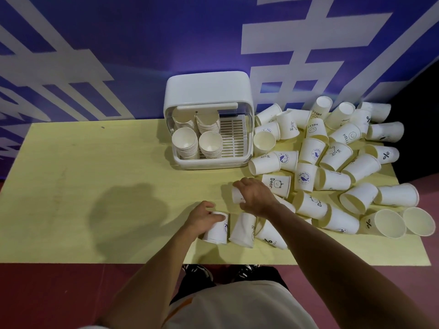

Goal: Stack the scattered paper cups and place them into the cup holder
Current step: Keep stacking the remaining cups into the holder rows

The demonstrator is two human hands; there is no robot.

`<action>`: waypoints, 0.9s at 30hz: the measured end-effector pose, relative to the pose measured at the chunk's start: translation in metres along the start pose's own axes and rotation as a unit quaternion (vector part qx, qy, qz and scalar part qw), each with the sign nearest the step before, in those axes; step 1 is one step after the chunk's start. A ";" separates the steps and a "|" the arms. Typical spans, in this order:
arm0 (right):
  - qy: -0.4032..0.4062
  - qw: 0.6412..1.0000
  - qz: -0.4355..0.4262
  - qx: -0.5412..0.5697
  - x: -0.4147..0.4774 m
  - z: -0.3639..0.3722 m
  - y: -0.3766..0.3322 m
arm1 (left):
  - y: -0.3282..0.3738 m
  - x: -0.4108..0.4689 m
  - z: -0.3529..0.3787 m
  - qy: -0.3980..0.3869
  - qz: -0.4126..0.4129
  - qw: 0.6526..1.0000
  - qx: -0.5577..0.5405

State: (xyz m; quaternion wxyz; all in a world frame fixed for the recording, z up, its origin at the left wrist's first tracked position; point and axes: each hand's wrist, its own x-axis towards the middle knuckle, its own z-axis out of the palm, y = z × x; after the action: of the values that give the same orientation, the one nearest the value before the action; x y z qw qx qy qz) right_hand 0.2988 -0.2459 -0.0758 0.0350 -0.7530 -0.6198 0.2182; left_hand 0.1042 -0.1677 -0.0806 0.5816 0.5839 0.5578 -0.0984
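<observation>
The left half of the table is bare yellow top, open right up to the cup holder, whose front stands open. Inside, 4 cup stacks fill the left and middle, leaving only the slatted bay on the right free. Right of the holder, loose cups lie packed and touching from the wall toward the near edge, blocking any low pass there.

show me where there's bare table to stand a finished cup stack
Free: the yellow table top left of the white plastic cup holder and the left hand. Crowded: the heap of white paper cups right of the holder.
</observation>
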 end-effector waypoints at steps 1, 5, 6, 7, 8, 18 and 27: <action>0.011 1.000 0.007 0.026 0.001 -0.003 -0.001 | 0.002 0.000 -0.003 0.009 0.002 1.000 -0.006; 0.072 0.989 0.033 0.127 0.004 -0.016 -0.006 | 0.014 0.003 -0.015 0.057 0.018 0.997 -0.045; 0.092 0.982 0.040 0.161 0.006 -0.019 -0.007 | 0.016 0.005 -0.018 0.067 0.025 0.996 -0.051; 0.111 0.974 0.047 0.193 0.008 -0.023 -0.007 | 0.019 0.007 -0.021 0.076 0.033 0.995 -0.059; 0.126 0.966 0.058 0.219 0.010 -0.026 -0.008 | 0.021 0.008 -0.024 0.085 0.038 0.993 -0.072; 0.189 0.881 0.185 0.393 0.025 -0.056 -0.010 | 0.044 0.008 -0.043 0.126 0.046 0.968 -0.210; 0.212 0.790 0.261 0.513 0.031 -0.061 -0.010 | 0.043 0.008 -0.055 0.124 0.056 0.952 -0.274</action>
State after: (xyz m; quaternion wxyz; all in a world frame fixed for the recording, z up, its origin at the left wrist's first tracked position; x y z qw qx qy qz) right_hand 0.3170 -0.2010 -0.0261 0.4884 -0.7848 -0.1740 0.3395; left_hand 0.1111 -0.1069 -0.0455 0.6500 0.4403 0.5972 0.1645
